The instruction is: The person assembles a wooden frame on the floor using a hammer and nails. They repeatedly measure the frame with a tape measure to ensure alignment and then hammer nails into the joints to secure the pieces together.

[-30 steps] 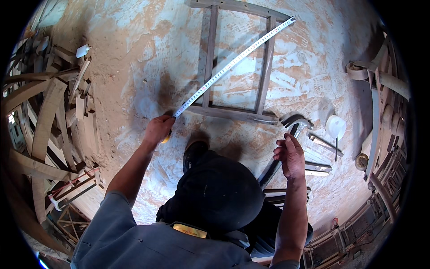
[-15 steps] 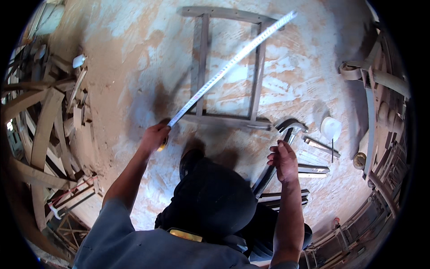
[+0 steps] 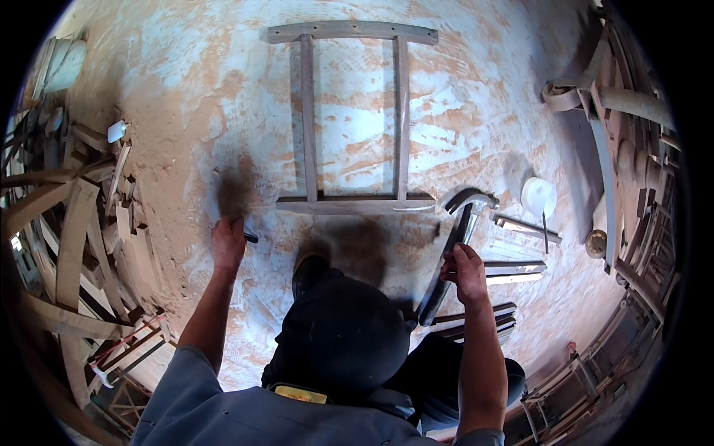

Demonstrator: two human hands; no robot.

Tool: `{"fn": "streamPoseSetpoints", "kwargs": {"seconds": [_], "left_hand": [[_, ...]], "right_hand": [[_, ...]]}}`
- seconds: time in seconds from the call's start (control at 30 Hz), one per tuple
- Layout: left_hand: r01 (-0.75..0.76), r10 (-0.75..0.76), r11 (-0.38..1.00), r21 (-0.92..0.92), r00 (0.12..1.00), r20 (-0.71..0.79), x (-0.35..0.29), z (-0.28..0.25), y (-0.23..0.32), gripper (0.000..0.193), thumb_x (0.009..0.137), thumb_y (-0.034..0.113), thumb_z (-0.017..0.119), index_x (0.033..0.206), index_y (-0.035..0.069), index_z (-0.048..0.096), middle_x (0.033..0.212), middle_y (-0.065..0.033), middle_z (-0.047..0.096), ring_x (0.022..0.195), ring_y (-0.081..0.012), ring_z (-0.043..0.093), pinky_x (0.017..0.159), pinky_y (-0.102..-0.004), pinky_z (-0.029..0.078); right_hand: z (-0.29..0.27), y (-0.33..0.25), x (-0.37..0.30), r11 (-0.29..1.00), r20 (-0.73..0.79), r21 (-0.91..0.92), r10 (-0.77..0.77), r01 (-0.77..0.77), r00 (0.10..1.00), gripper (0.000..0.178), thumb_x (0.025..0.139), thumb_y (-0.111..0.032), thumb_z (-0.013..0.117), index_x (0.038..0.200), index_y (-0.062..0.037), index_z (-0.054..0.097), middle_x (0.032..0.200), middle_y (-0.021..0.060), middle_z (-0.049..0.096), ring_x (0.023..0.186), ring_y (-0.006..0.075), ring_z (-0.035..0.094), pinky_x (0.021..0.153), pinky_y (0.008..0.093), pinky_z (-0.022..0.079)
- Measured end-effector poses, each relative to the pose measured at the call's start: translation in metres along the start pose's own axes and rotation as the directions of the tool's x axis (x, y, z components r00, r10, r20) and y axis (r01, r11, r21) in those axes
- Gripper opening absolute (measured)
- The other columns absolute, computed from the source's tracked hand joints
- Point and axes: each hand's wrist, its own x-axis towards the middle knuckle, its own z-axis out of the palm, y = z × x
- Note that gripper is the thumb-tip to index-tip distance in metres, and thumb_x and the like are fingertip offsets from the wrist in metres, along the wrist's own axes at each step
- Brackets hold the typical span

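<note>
The left hand (image 3: 227, 247) is clenched around the tape (image 3: 251, 238), with only a dark end showing at its right edge. The frame (image 3: 402, 111), 4 wood bars, lies flat on the floor (image 3: 357, 137), ahead and to the right of that grip. The right hand (image 3: 467, 273) has curled fingers over the hammer (image 3: 437, 291); whether they grasp or touch it, one cannot tell. Beyond the right hand, to its right, sits a white tub (image 3: 537, 195); wood strips (image 3: 515, 267) lie just beside it.

grey-brown frame (image 3: 402, 119); white-and-tan blotched floor (image 3: 476, 104); blue-grey shirt (image 3: 312, 422); translucent-white tub (image 3: 538, 196).
</note>
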Motion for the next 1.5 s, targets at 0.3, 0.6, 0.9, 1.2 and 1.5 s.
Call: {"fn": "streamPoseSetpoints", "kwargs": {"seconds": [0.3,0.6,0.9,1.2,1.5], "left_hand": [[-0.295,0.383,0.866,0.403,0.911,-0.155,0.007,-0.013,0.079,0.036,0.088,0.029,0.064,0.112,0.002,0.059,0.107,-0.0193,0.064,0.103,-0.0396,0.057,0.087,-0.0474,0.046],[-0.167,0.151,0.981,0.097,0.976,0.156,0.085,0.025,0.202,0.054,0.088,0.049,0.057,0.100,-0.003,0.059,0.095,-0.0258,0.066,0.092,-0.0442,0.063,0.081,-0.0502,0.050],[-0.206,0.181,0.956,0.210,0.974,0.134,0.083,0.032,0.226,0.035,0.084,0.028,0.057,0.100,-0.004,0.056,0.093,-0.0276,0.066,0.092,-0.0454,0.063,0.082,-0.0516,0.050],[0.180,-0.032,0.868,-0.463,0.951,0.308,0.079,0.006,0.252,0.016,0.081,0.007,0.056,0.095,0.003,0.050,0.071,-0.0132,0.055,0.055,-0.0255,0.056,0.049,-0.0408,0.048],[0.401,-0.181,0.700,-0.591,0.900,0.396,0.028,-0.015,0.319,0.013,0.083,0.008,0.061,0.087,0.010,0.049,0.065,-0.0020,0.045,0.048,-0.0168,0.046,0.042,-0.0342,0.041]], "right_hand": [[-0.004,0.001,-0.013,0.998,0.015,-0.030,-0.048,0.048,0.999,0.044,0.094,-0.028,0.059,0.125,0.0029,0.052,0.087,0.0063,0.062,0.062,0.0119,0.060,0.053,0.0256,0.051],[-0.020,-0.045,-0.095,0.964,0.084,-0.077,-0.250,0.256,0.965,0.039,0.095,-0.015,0.058,0.125,0.0083,0.050,0.092,0.0088,0.062,0.071,0.0116,0.060,0.061,0.0247,0.051],[-0.076,-0.047,-0.187,0.868,0.117,-0.056,-0.485,0.493,0.867,0.040,0.093,-0.017,0.065,0.126,0.0013,0.051,0.103,0.0100,0.062,0.083,0.0147,0.062,0.074,0.0269,0.051],[-0.058,-0.070,-0.206,0.648,0.294,-0.319,-0.627,0.692,0.722,0.033,0.086,-0.015,0.072,0.111,0.0010,0.058,0.095,0.0107,0.061,0.079,0.0177,0.063,0.070,0.0289,0.052],[-0.033,-0.081,-0.243,0.481,0.472,-0.276,-0.686,0.832,0.554,0.040,0.084,-0.023,0.071,0.114,-0.0005,0.058,0.097,0.0132,0.063,0.082,0.0323,0.064,0.068,0.0392,0.054]]}}
